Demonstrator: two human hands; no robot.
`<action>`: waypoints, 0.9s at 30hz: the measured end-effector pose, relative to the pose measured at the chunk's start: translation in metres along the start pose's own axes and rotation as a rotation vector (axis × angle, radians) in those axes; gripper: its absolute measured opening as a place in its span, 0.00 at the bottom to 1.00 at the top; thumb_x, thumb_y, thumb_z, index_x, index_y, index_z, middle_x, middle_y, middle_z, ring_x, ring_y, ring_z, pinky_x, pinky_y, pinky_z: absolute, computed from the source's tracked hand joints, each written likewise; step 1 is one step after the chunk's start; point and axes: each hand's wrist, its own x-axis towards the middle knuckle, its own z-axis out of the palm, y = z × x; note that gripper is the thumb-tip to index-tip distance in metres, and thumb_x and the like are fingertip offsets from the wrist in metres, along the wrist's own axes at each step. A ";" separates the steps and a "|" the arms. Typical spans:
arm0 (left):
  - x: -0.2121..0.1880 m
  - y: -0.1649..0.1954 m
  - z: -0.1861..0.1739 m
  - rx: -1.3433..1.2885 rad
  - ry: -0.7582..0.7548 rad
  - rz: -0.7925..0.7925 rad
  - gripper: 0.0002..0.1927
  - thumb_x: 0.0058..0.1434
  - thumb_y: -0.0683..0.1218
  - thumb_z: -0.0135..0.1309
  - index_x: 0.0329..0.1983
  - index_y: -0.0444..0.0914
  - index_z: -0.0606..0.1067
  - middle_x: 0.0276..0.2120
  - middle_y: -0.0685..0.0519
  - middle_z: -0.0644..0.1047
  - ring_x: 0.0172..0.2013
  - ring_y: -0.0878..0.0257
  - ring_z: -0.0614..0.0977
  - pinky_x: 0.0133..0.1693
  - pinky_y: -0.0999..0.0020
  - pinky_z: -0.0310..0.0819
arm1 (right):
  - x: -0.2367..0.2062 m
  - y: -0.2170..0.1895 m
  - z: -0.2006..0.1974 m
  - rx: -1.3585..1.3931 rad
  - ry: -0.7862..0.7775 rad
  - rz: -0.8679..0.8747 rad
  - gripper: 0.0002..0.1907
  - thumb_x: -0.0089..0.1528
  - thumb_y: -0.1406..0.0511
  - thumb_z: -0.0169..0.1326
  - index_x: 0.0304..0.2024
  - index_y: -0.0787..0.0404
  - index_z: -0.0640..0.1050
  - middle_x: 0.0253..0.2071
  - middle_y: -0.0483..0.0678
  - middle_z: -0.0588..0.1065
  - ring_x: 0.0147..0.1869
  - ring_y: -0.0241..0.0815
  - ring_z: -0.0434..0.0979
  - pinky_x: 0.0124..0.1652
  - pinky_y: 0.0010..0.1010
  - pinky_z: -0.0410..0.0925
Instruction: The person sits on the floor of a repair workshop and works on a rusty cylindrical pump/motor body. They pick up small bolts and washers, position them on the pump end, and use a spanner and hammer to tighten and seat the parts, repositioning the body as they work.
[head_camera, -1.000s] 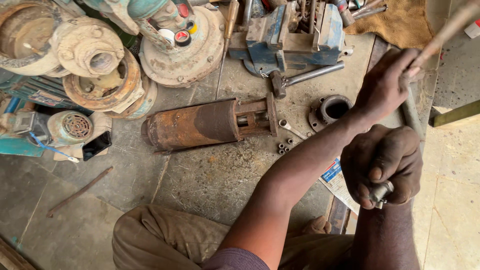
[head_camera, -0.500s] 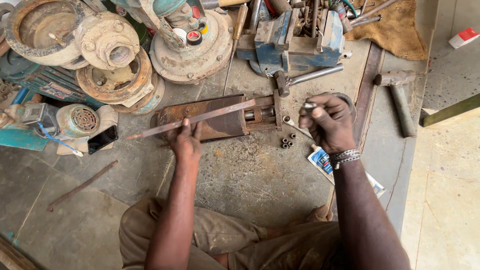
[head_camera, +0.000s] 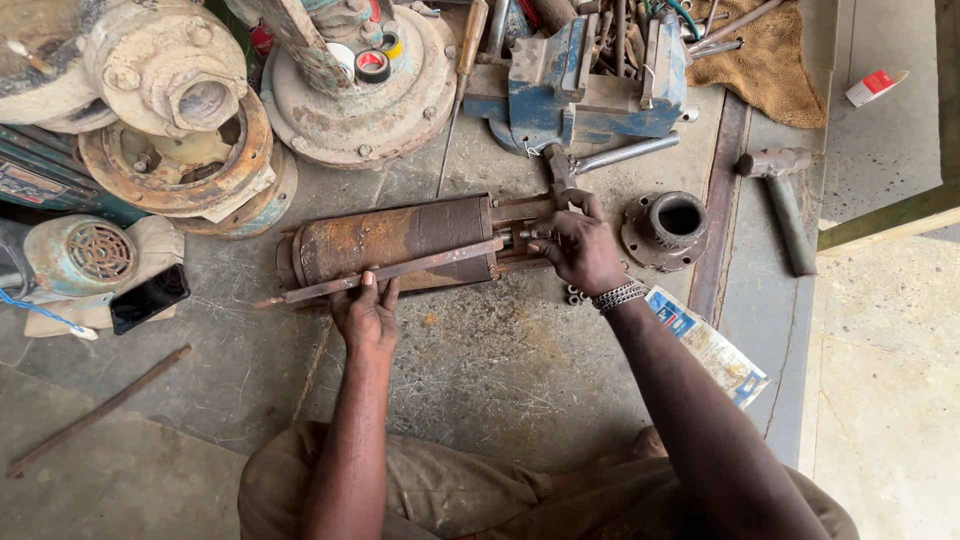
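Observation:
A rusty cylindrical motor body (head_camera: 395, 240) lies on its side on the concrete floor. A long flat metal rod (head_camera: 400, 270) rests along its front. My left hand (head_camera: 365, 312) presses this rod against the cylinder from below, fingers curled on it. My right hand (head_camera: 578, 248), with a beaded bracelet at the wrist, grips the rod's right end at the cylinder's shaft end. Small nuts (head_camera: 573, 296) lie on the floor just under my right wrist.
A rusty flange (head_camera: 665, 228) and a hammer (head_camera: 785, 205) lie to the right. A blue bench vise (head_camera: 580, 85) stands behind. Rusted pump housings (head_camera: 190, 110) crowd the upper left, with a phone (head_camera: 150, 298) on a cloth. A thin bar (head_camera: 95, 412) lies lower left, a printed packet (head_camera: 710, 345) near my right arm.
A second ago both hands were at the right holding a rod and a small part. They have carried the rod over to the cylinder and laid it along its front.

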 end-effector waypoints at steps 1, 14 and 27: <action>-0.001 0.001 0.003 0.009 0.019 -0.010 0.17 0.65 0.36 0.53 0.54 0.44 0.70 0.43 0.52 0.79 0.42 0.61 0.84 0.46 0.60 0.85 | 0.002 -0.002 0.007 0.035 -0.023 0.030 0.14 0.59 0.55 0.66 0.43 0.53 0.82 0.46 0.44 0.81 0.70 0.50 0.67 0.65 0.43 0.64; -0.008 0.009 0.004 -0.003 0.003 -0.008 0.11 0.67 0.35 0.53 0.48 0.41 0.70 0.43 0.49 0.80 0.42 0.61 0.85 0.45 0.60 0.87 | -0.003 -0.018 0.028 -0.169 0.021 -0.053 0.10 0.59 0.56 0.66 0.36 0.52 0.83 0.41 0.40 0.83 0.68 0.50 0.67 0.72 0.55 0.50; -0.008 0.007 -0.006 -0.003 -0.041 0.004 0.12 0.67 0.36 0.54 0.49 0.42 0.68 0.43 0.49 0.80 0.42 0.61 0.85 0.46 0.58 0.87 | -0.001 -0.033 0.032 -0.265 -0.009 0.020 0.09 0.62 0.56 0.62 0.40 0.50 0.83 0.40 0.40 0.83 0.70 0.50 0.66 0.72 0.54 0.45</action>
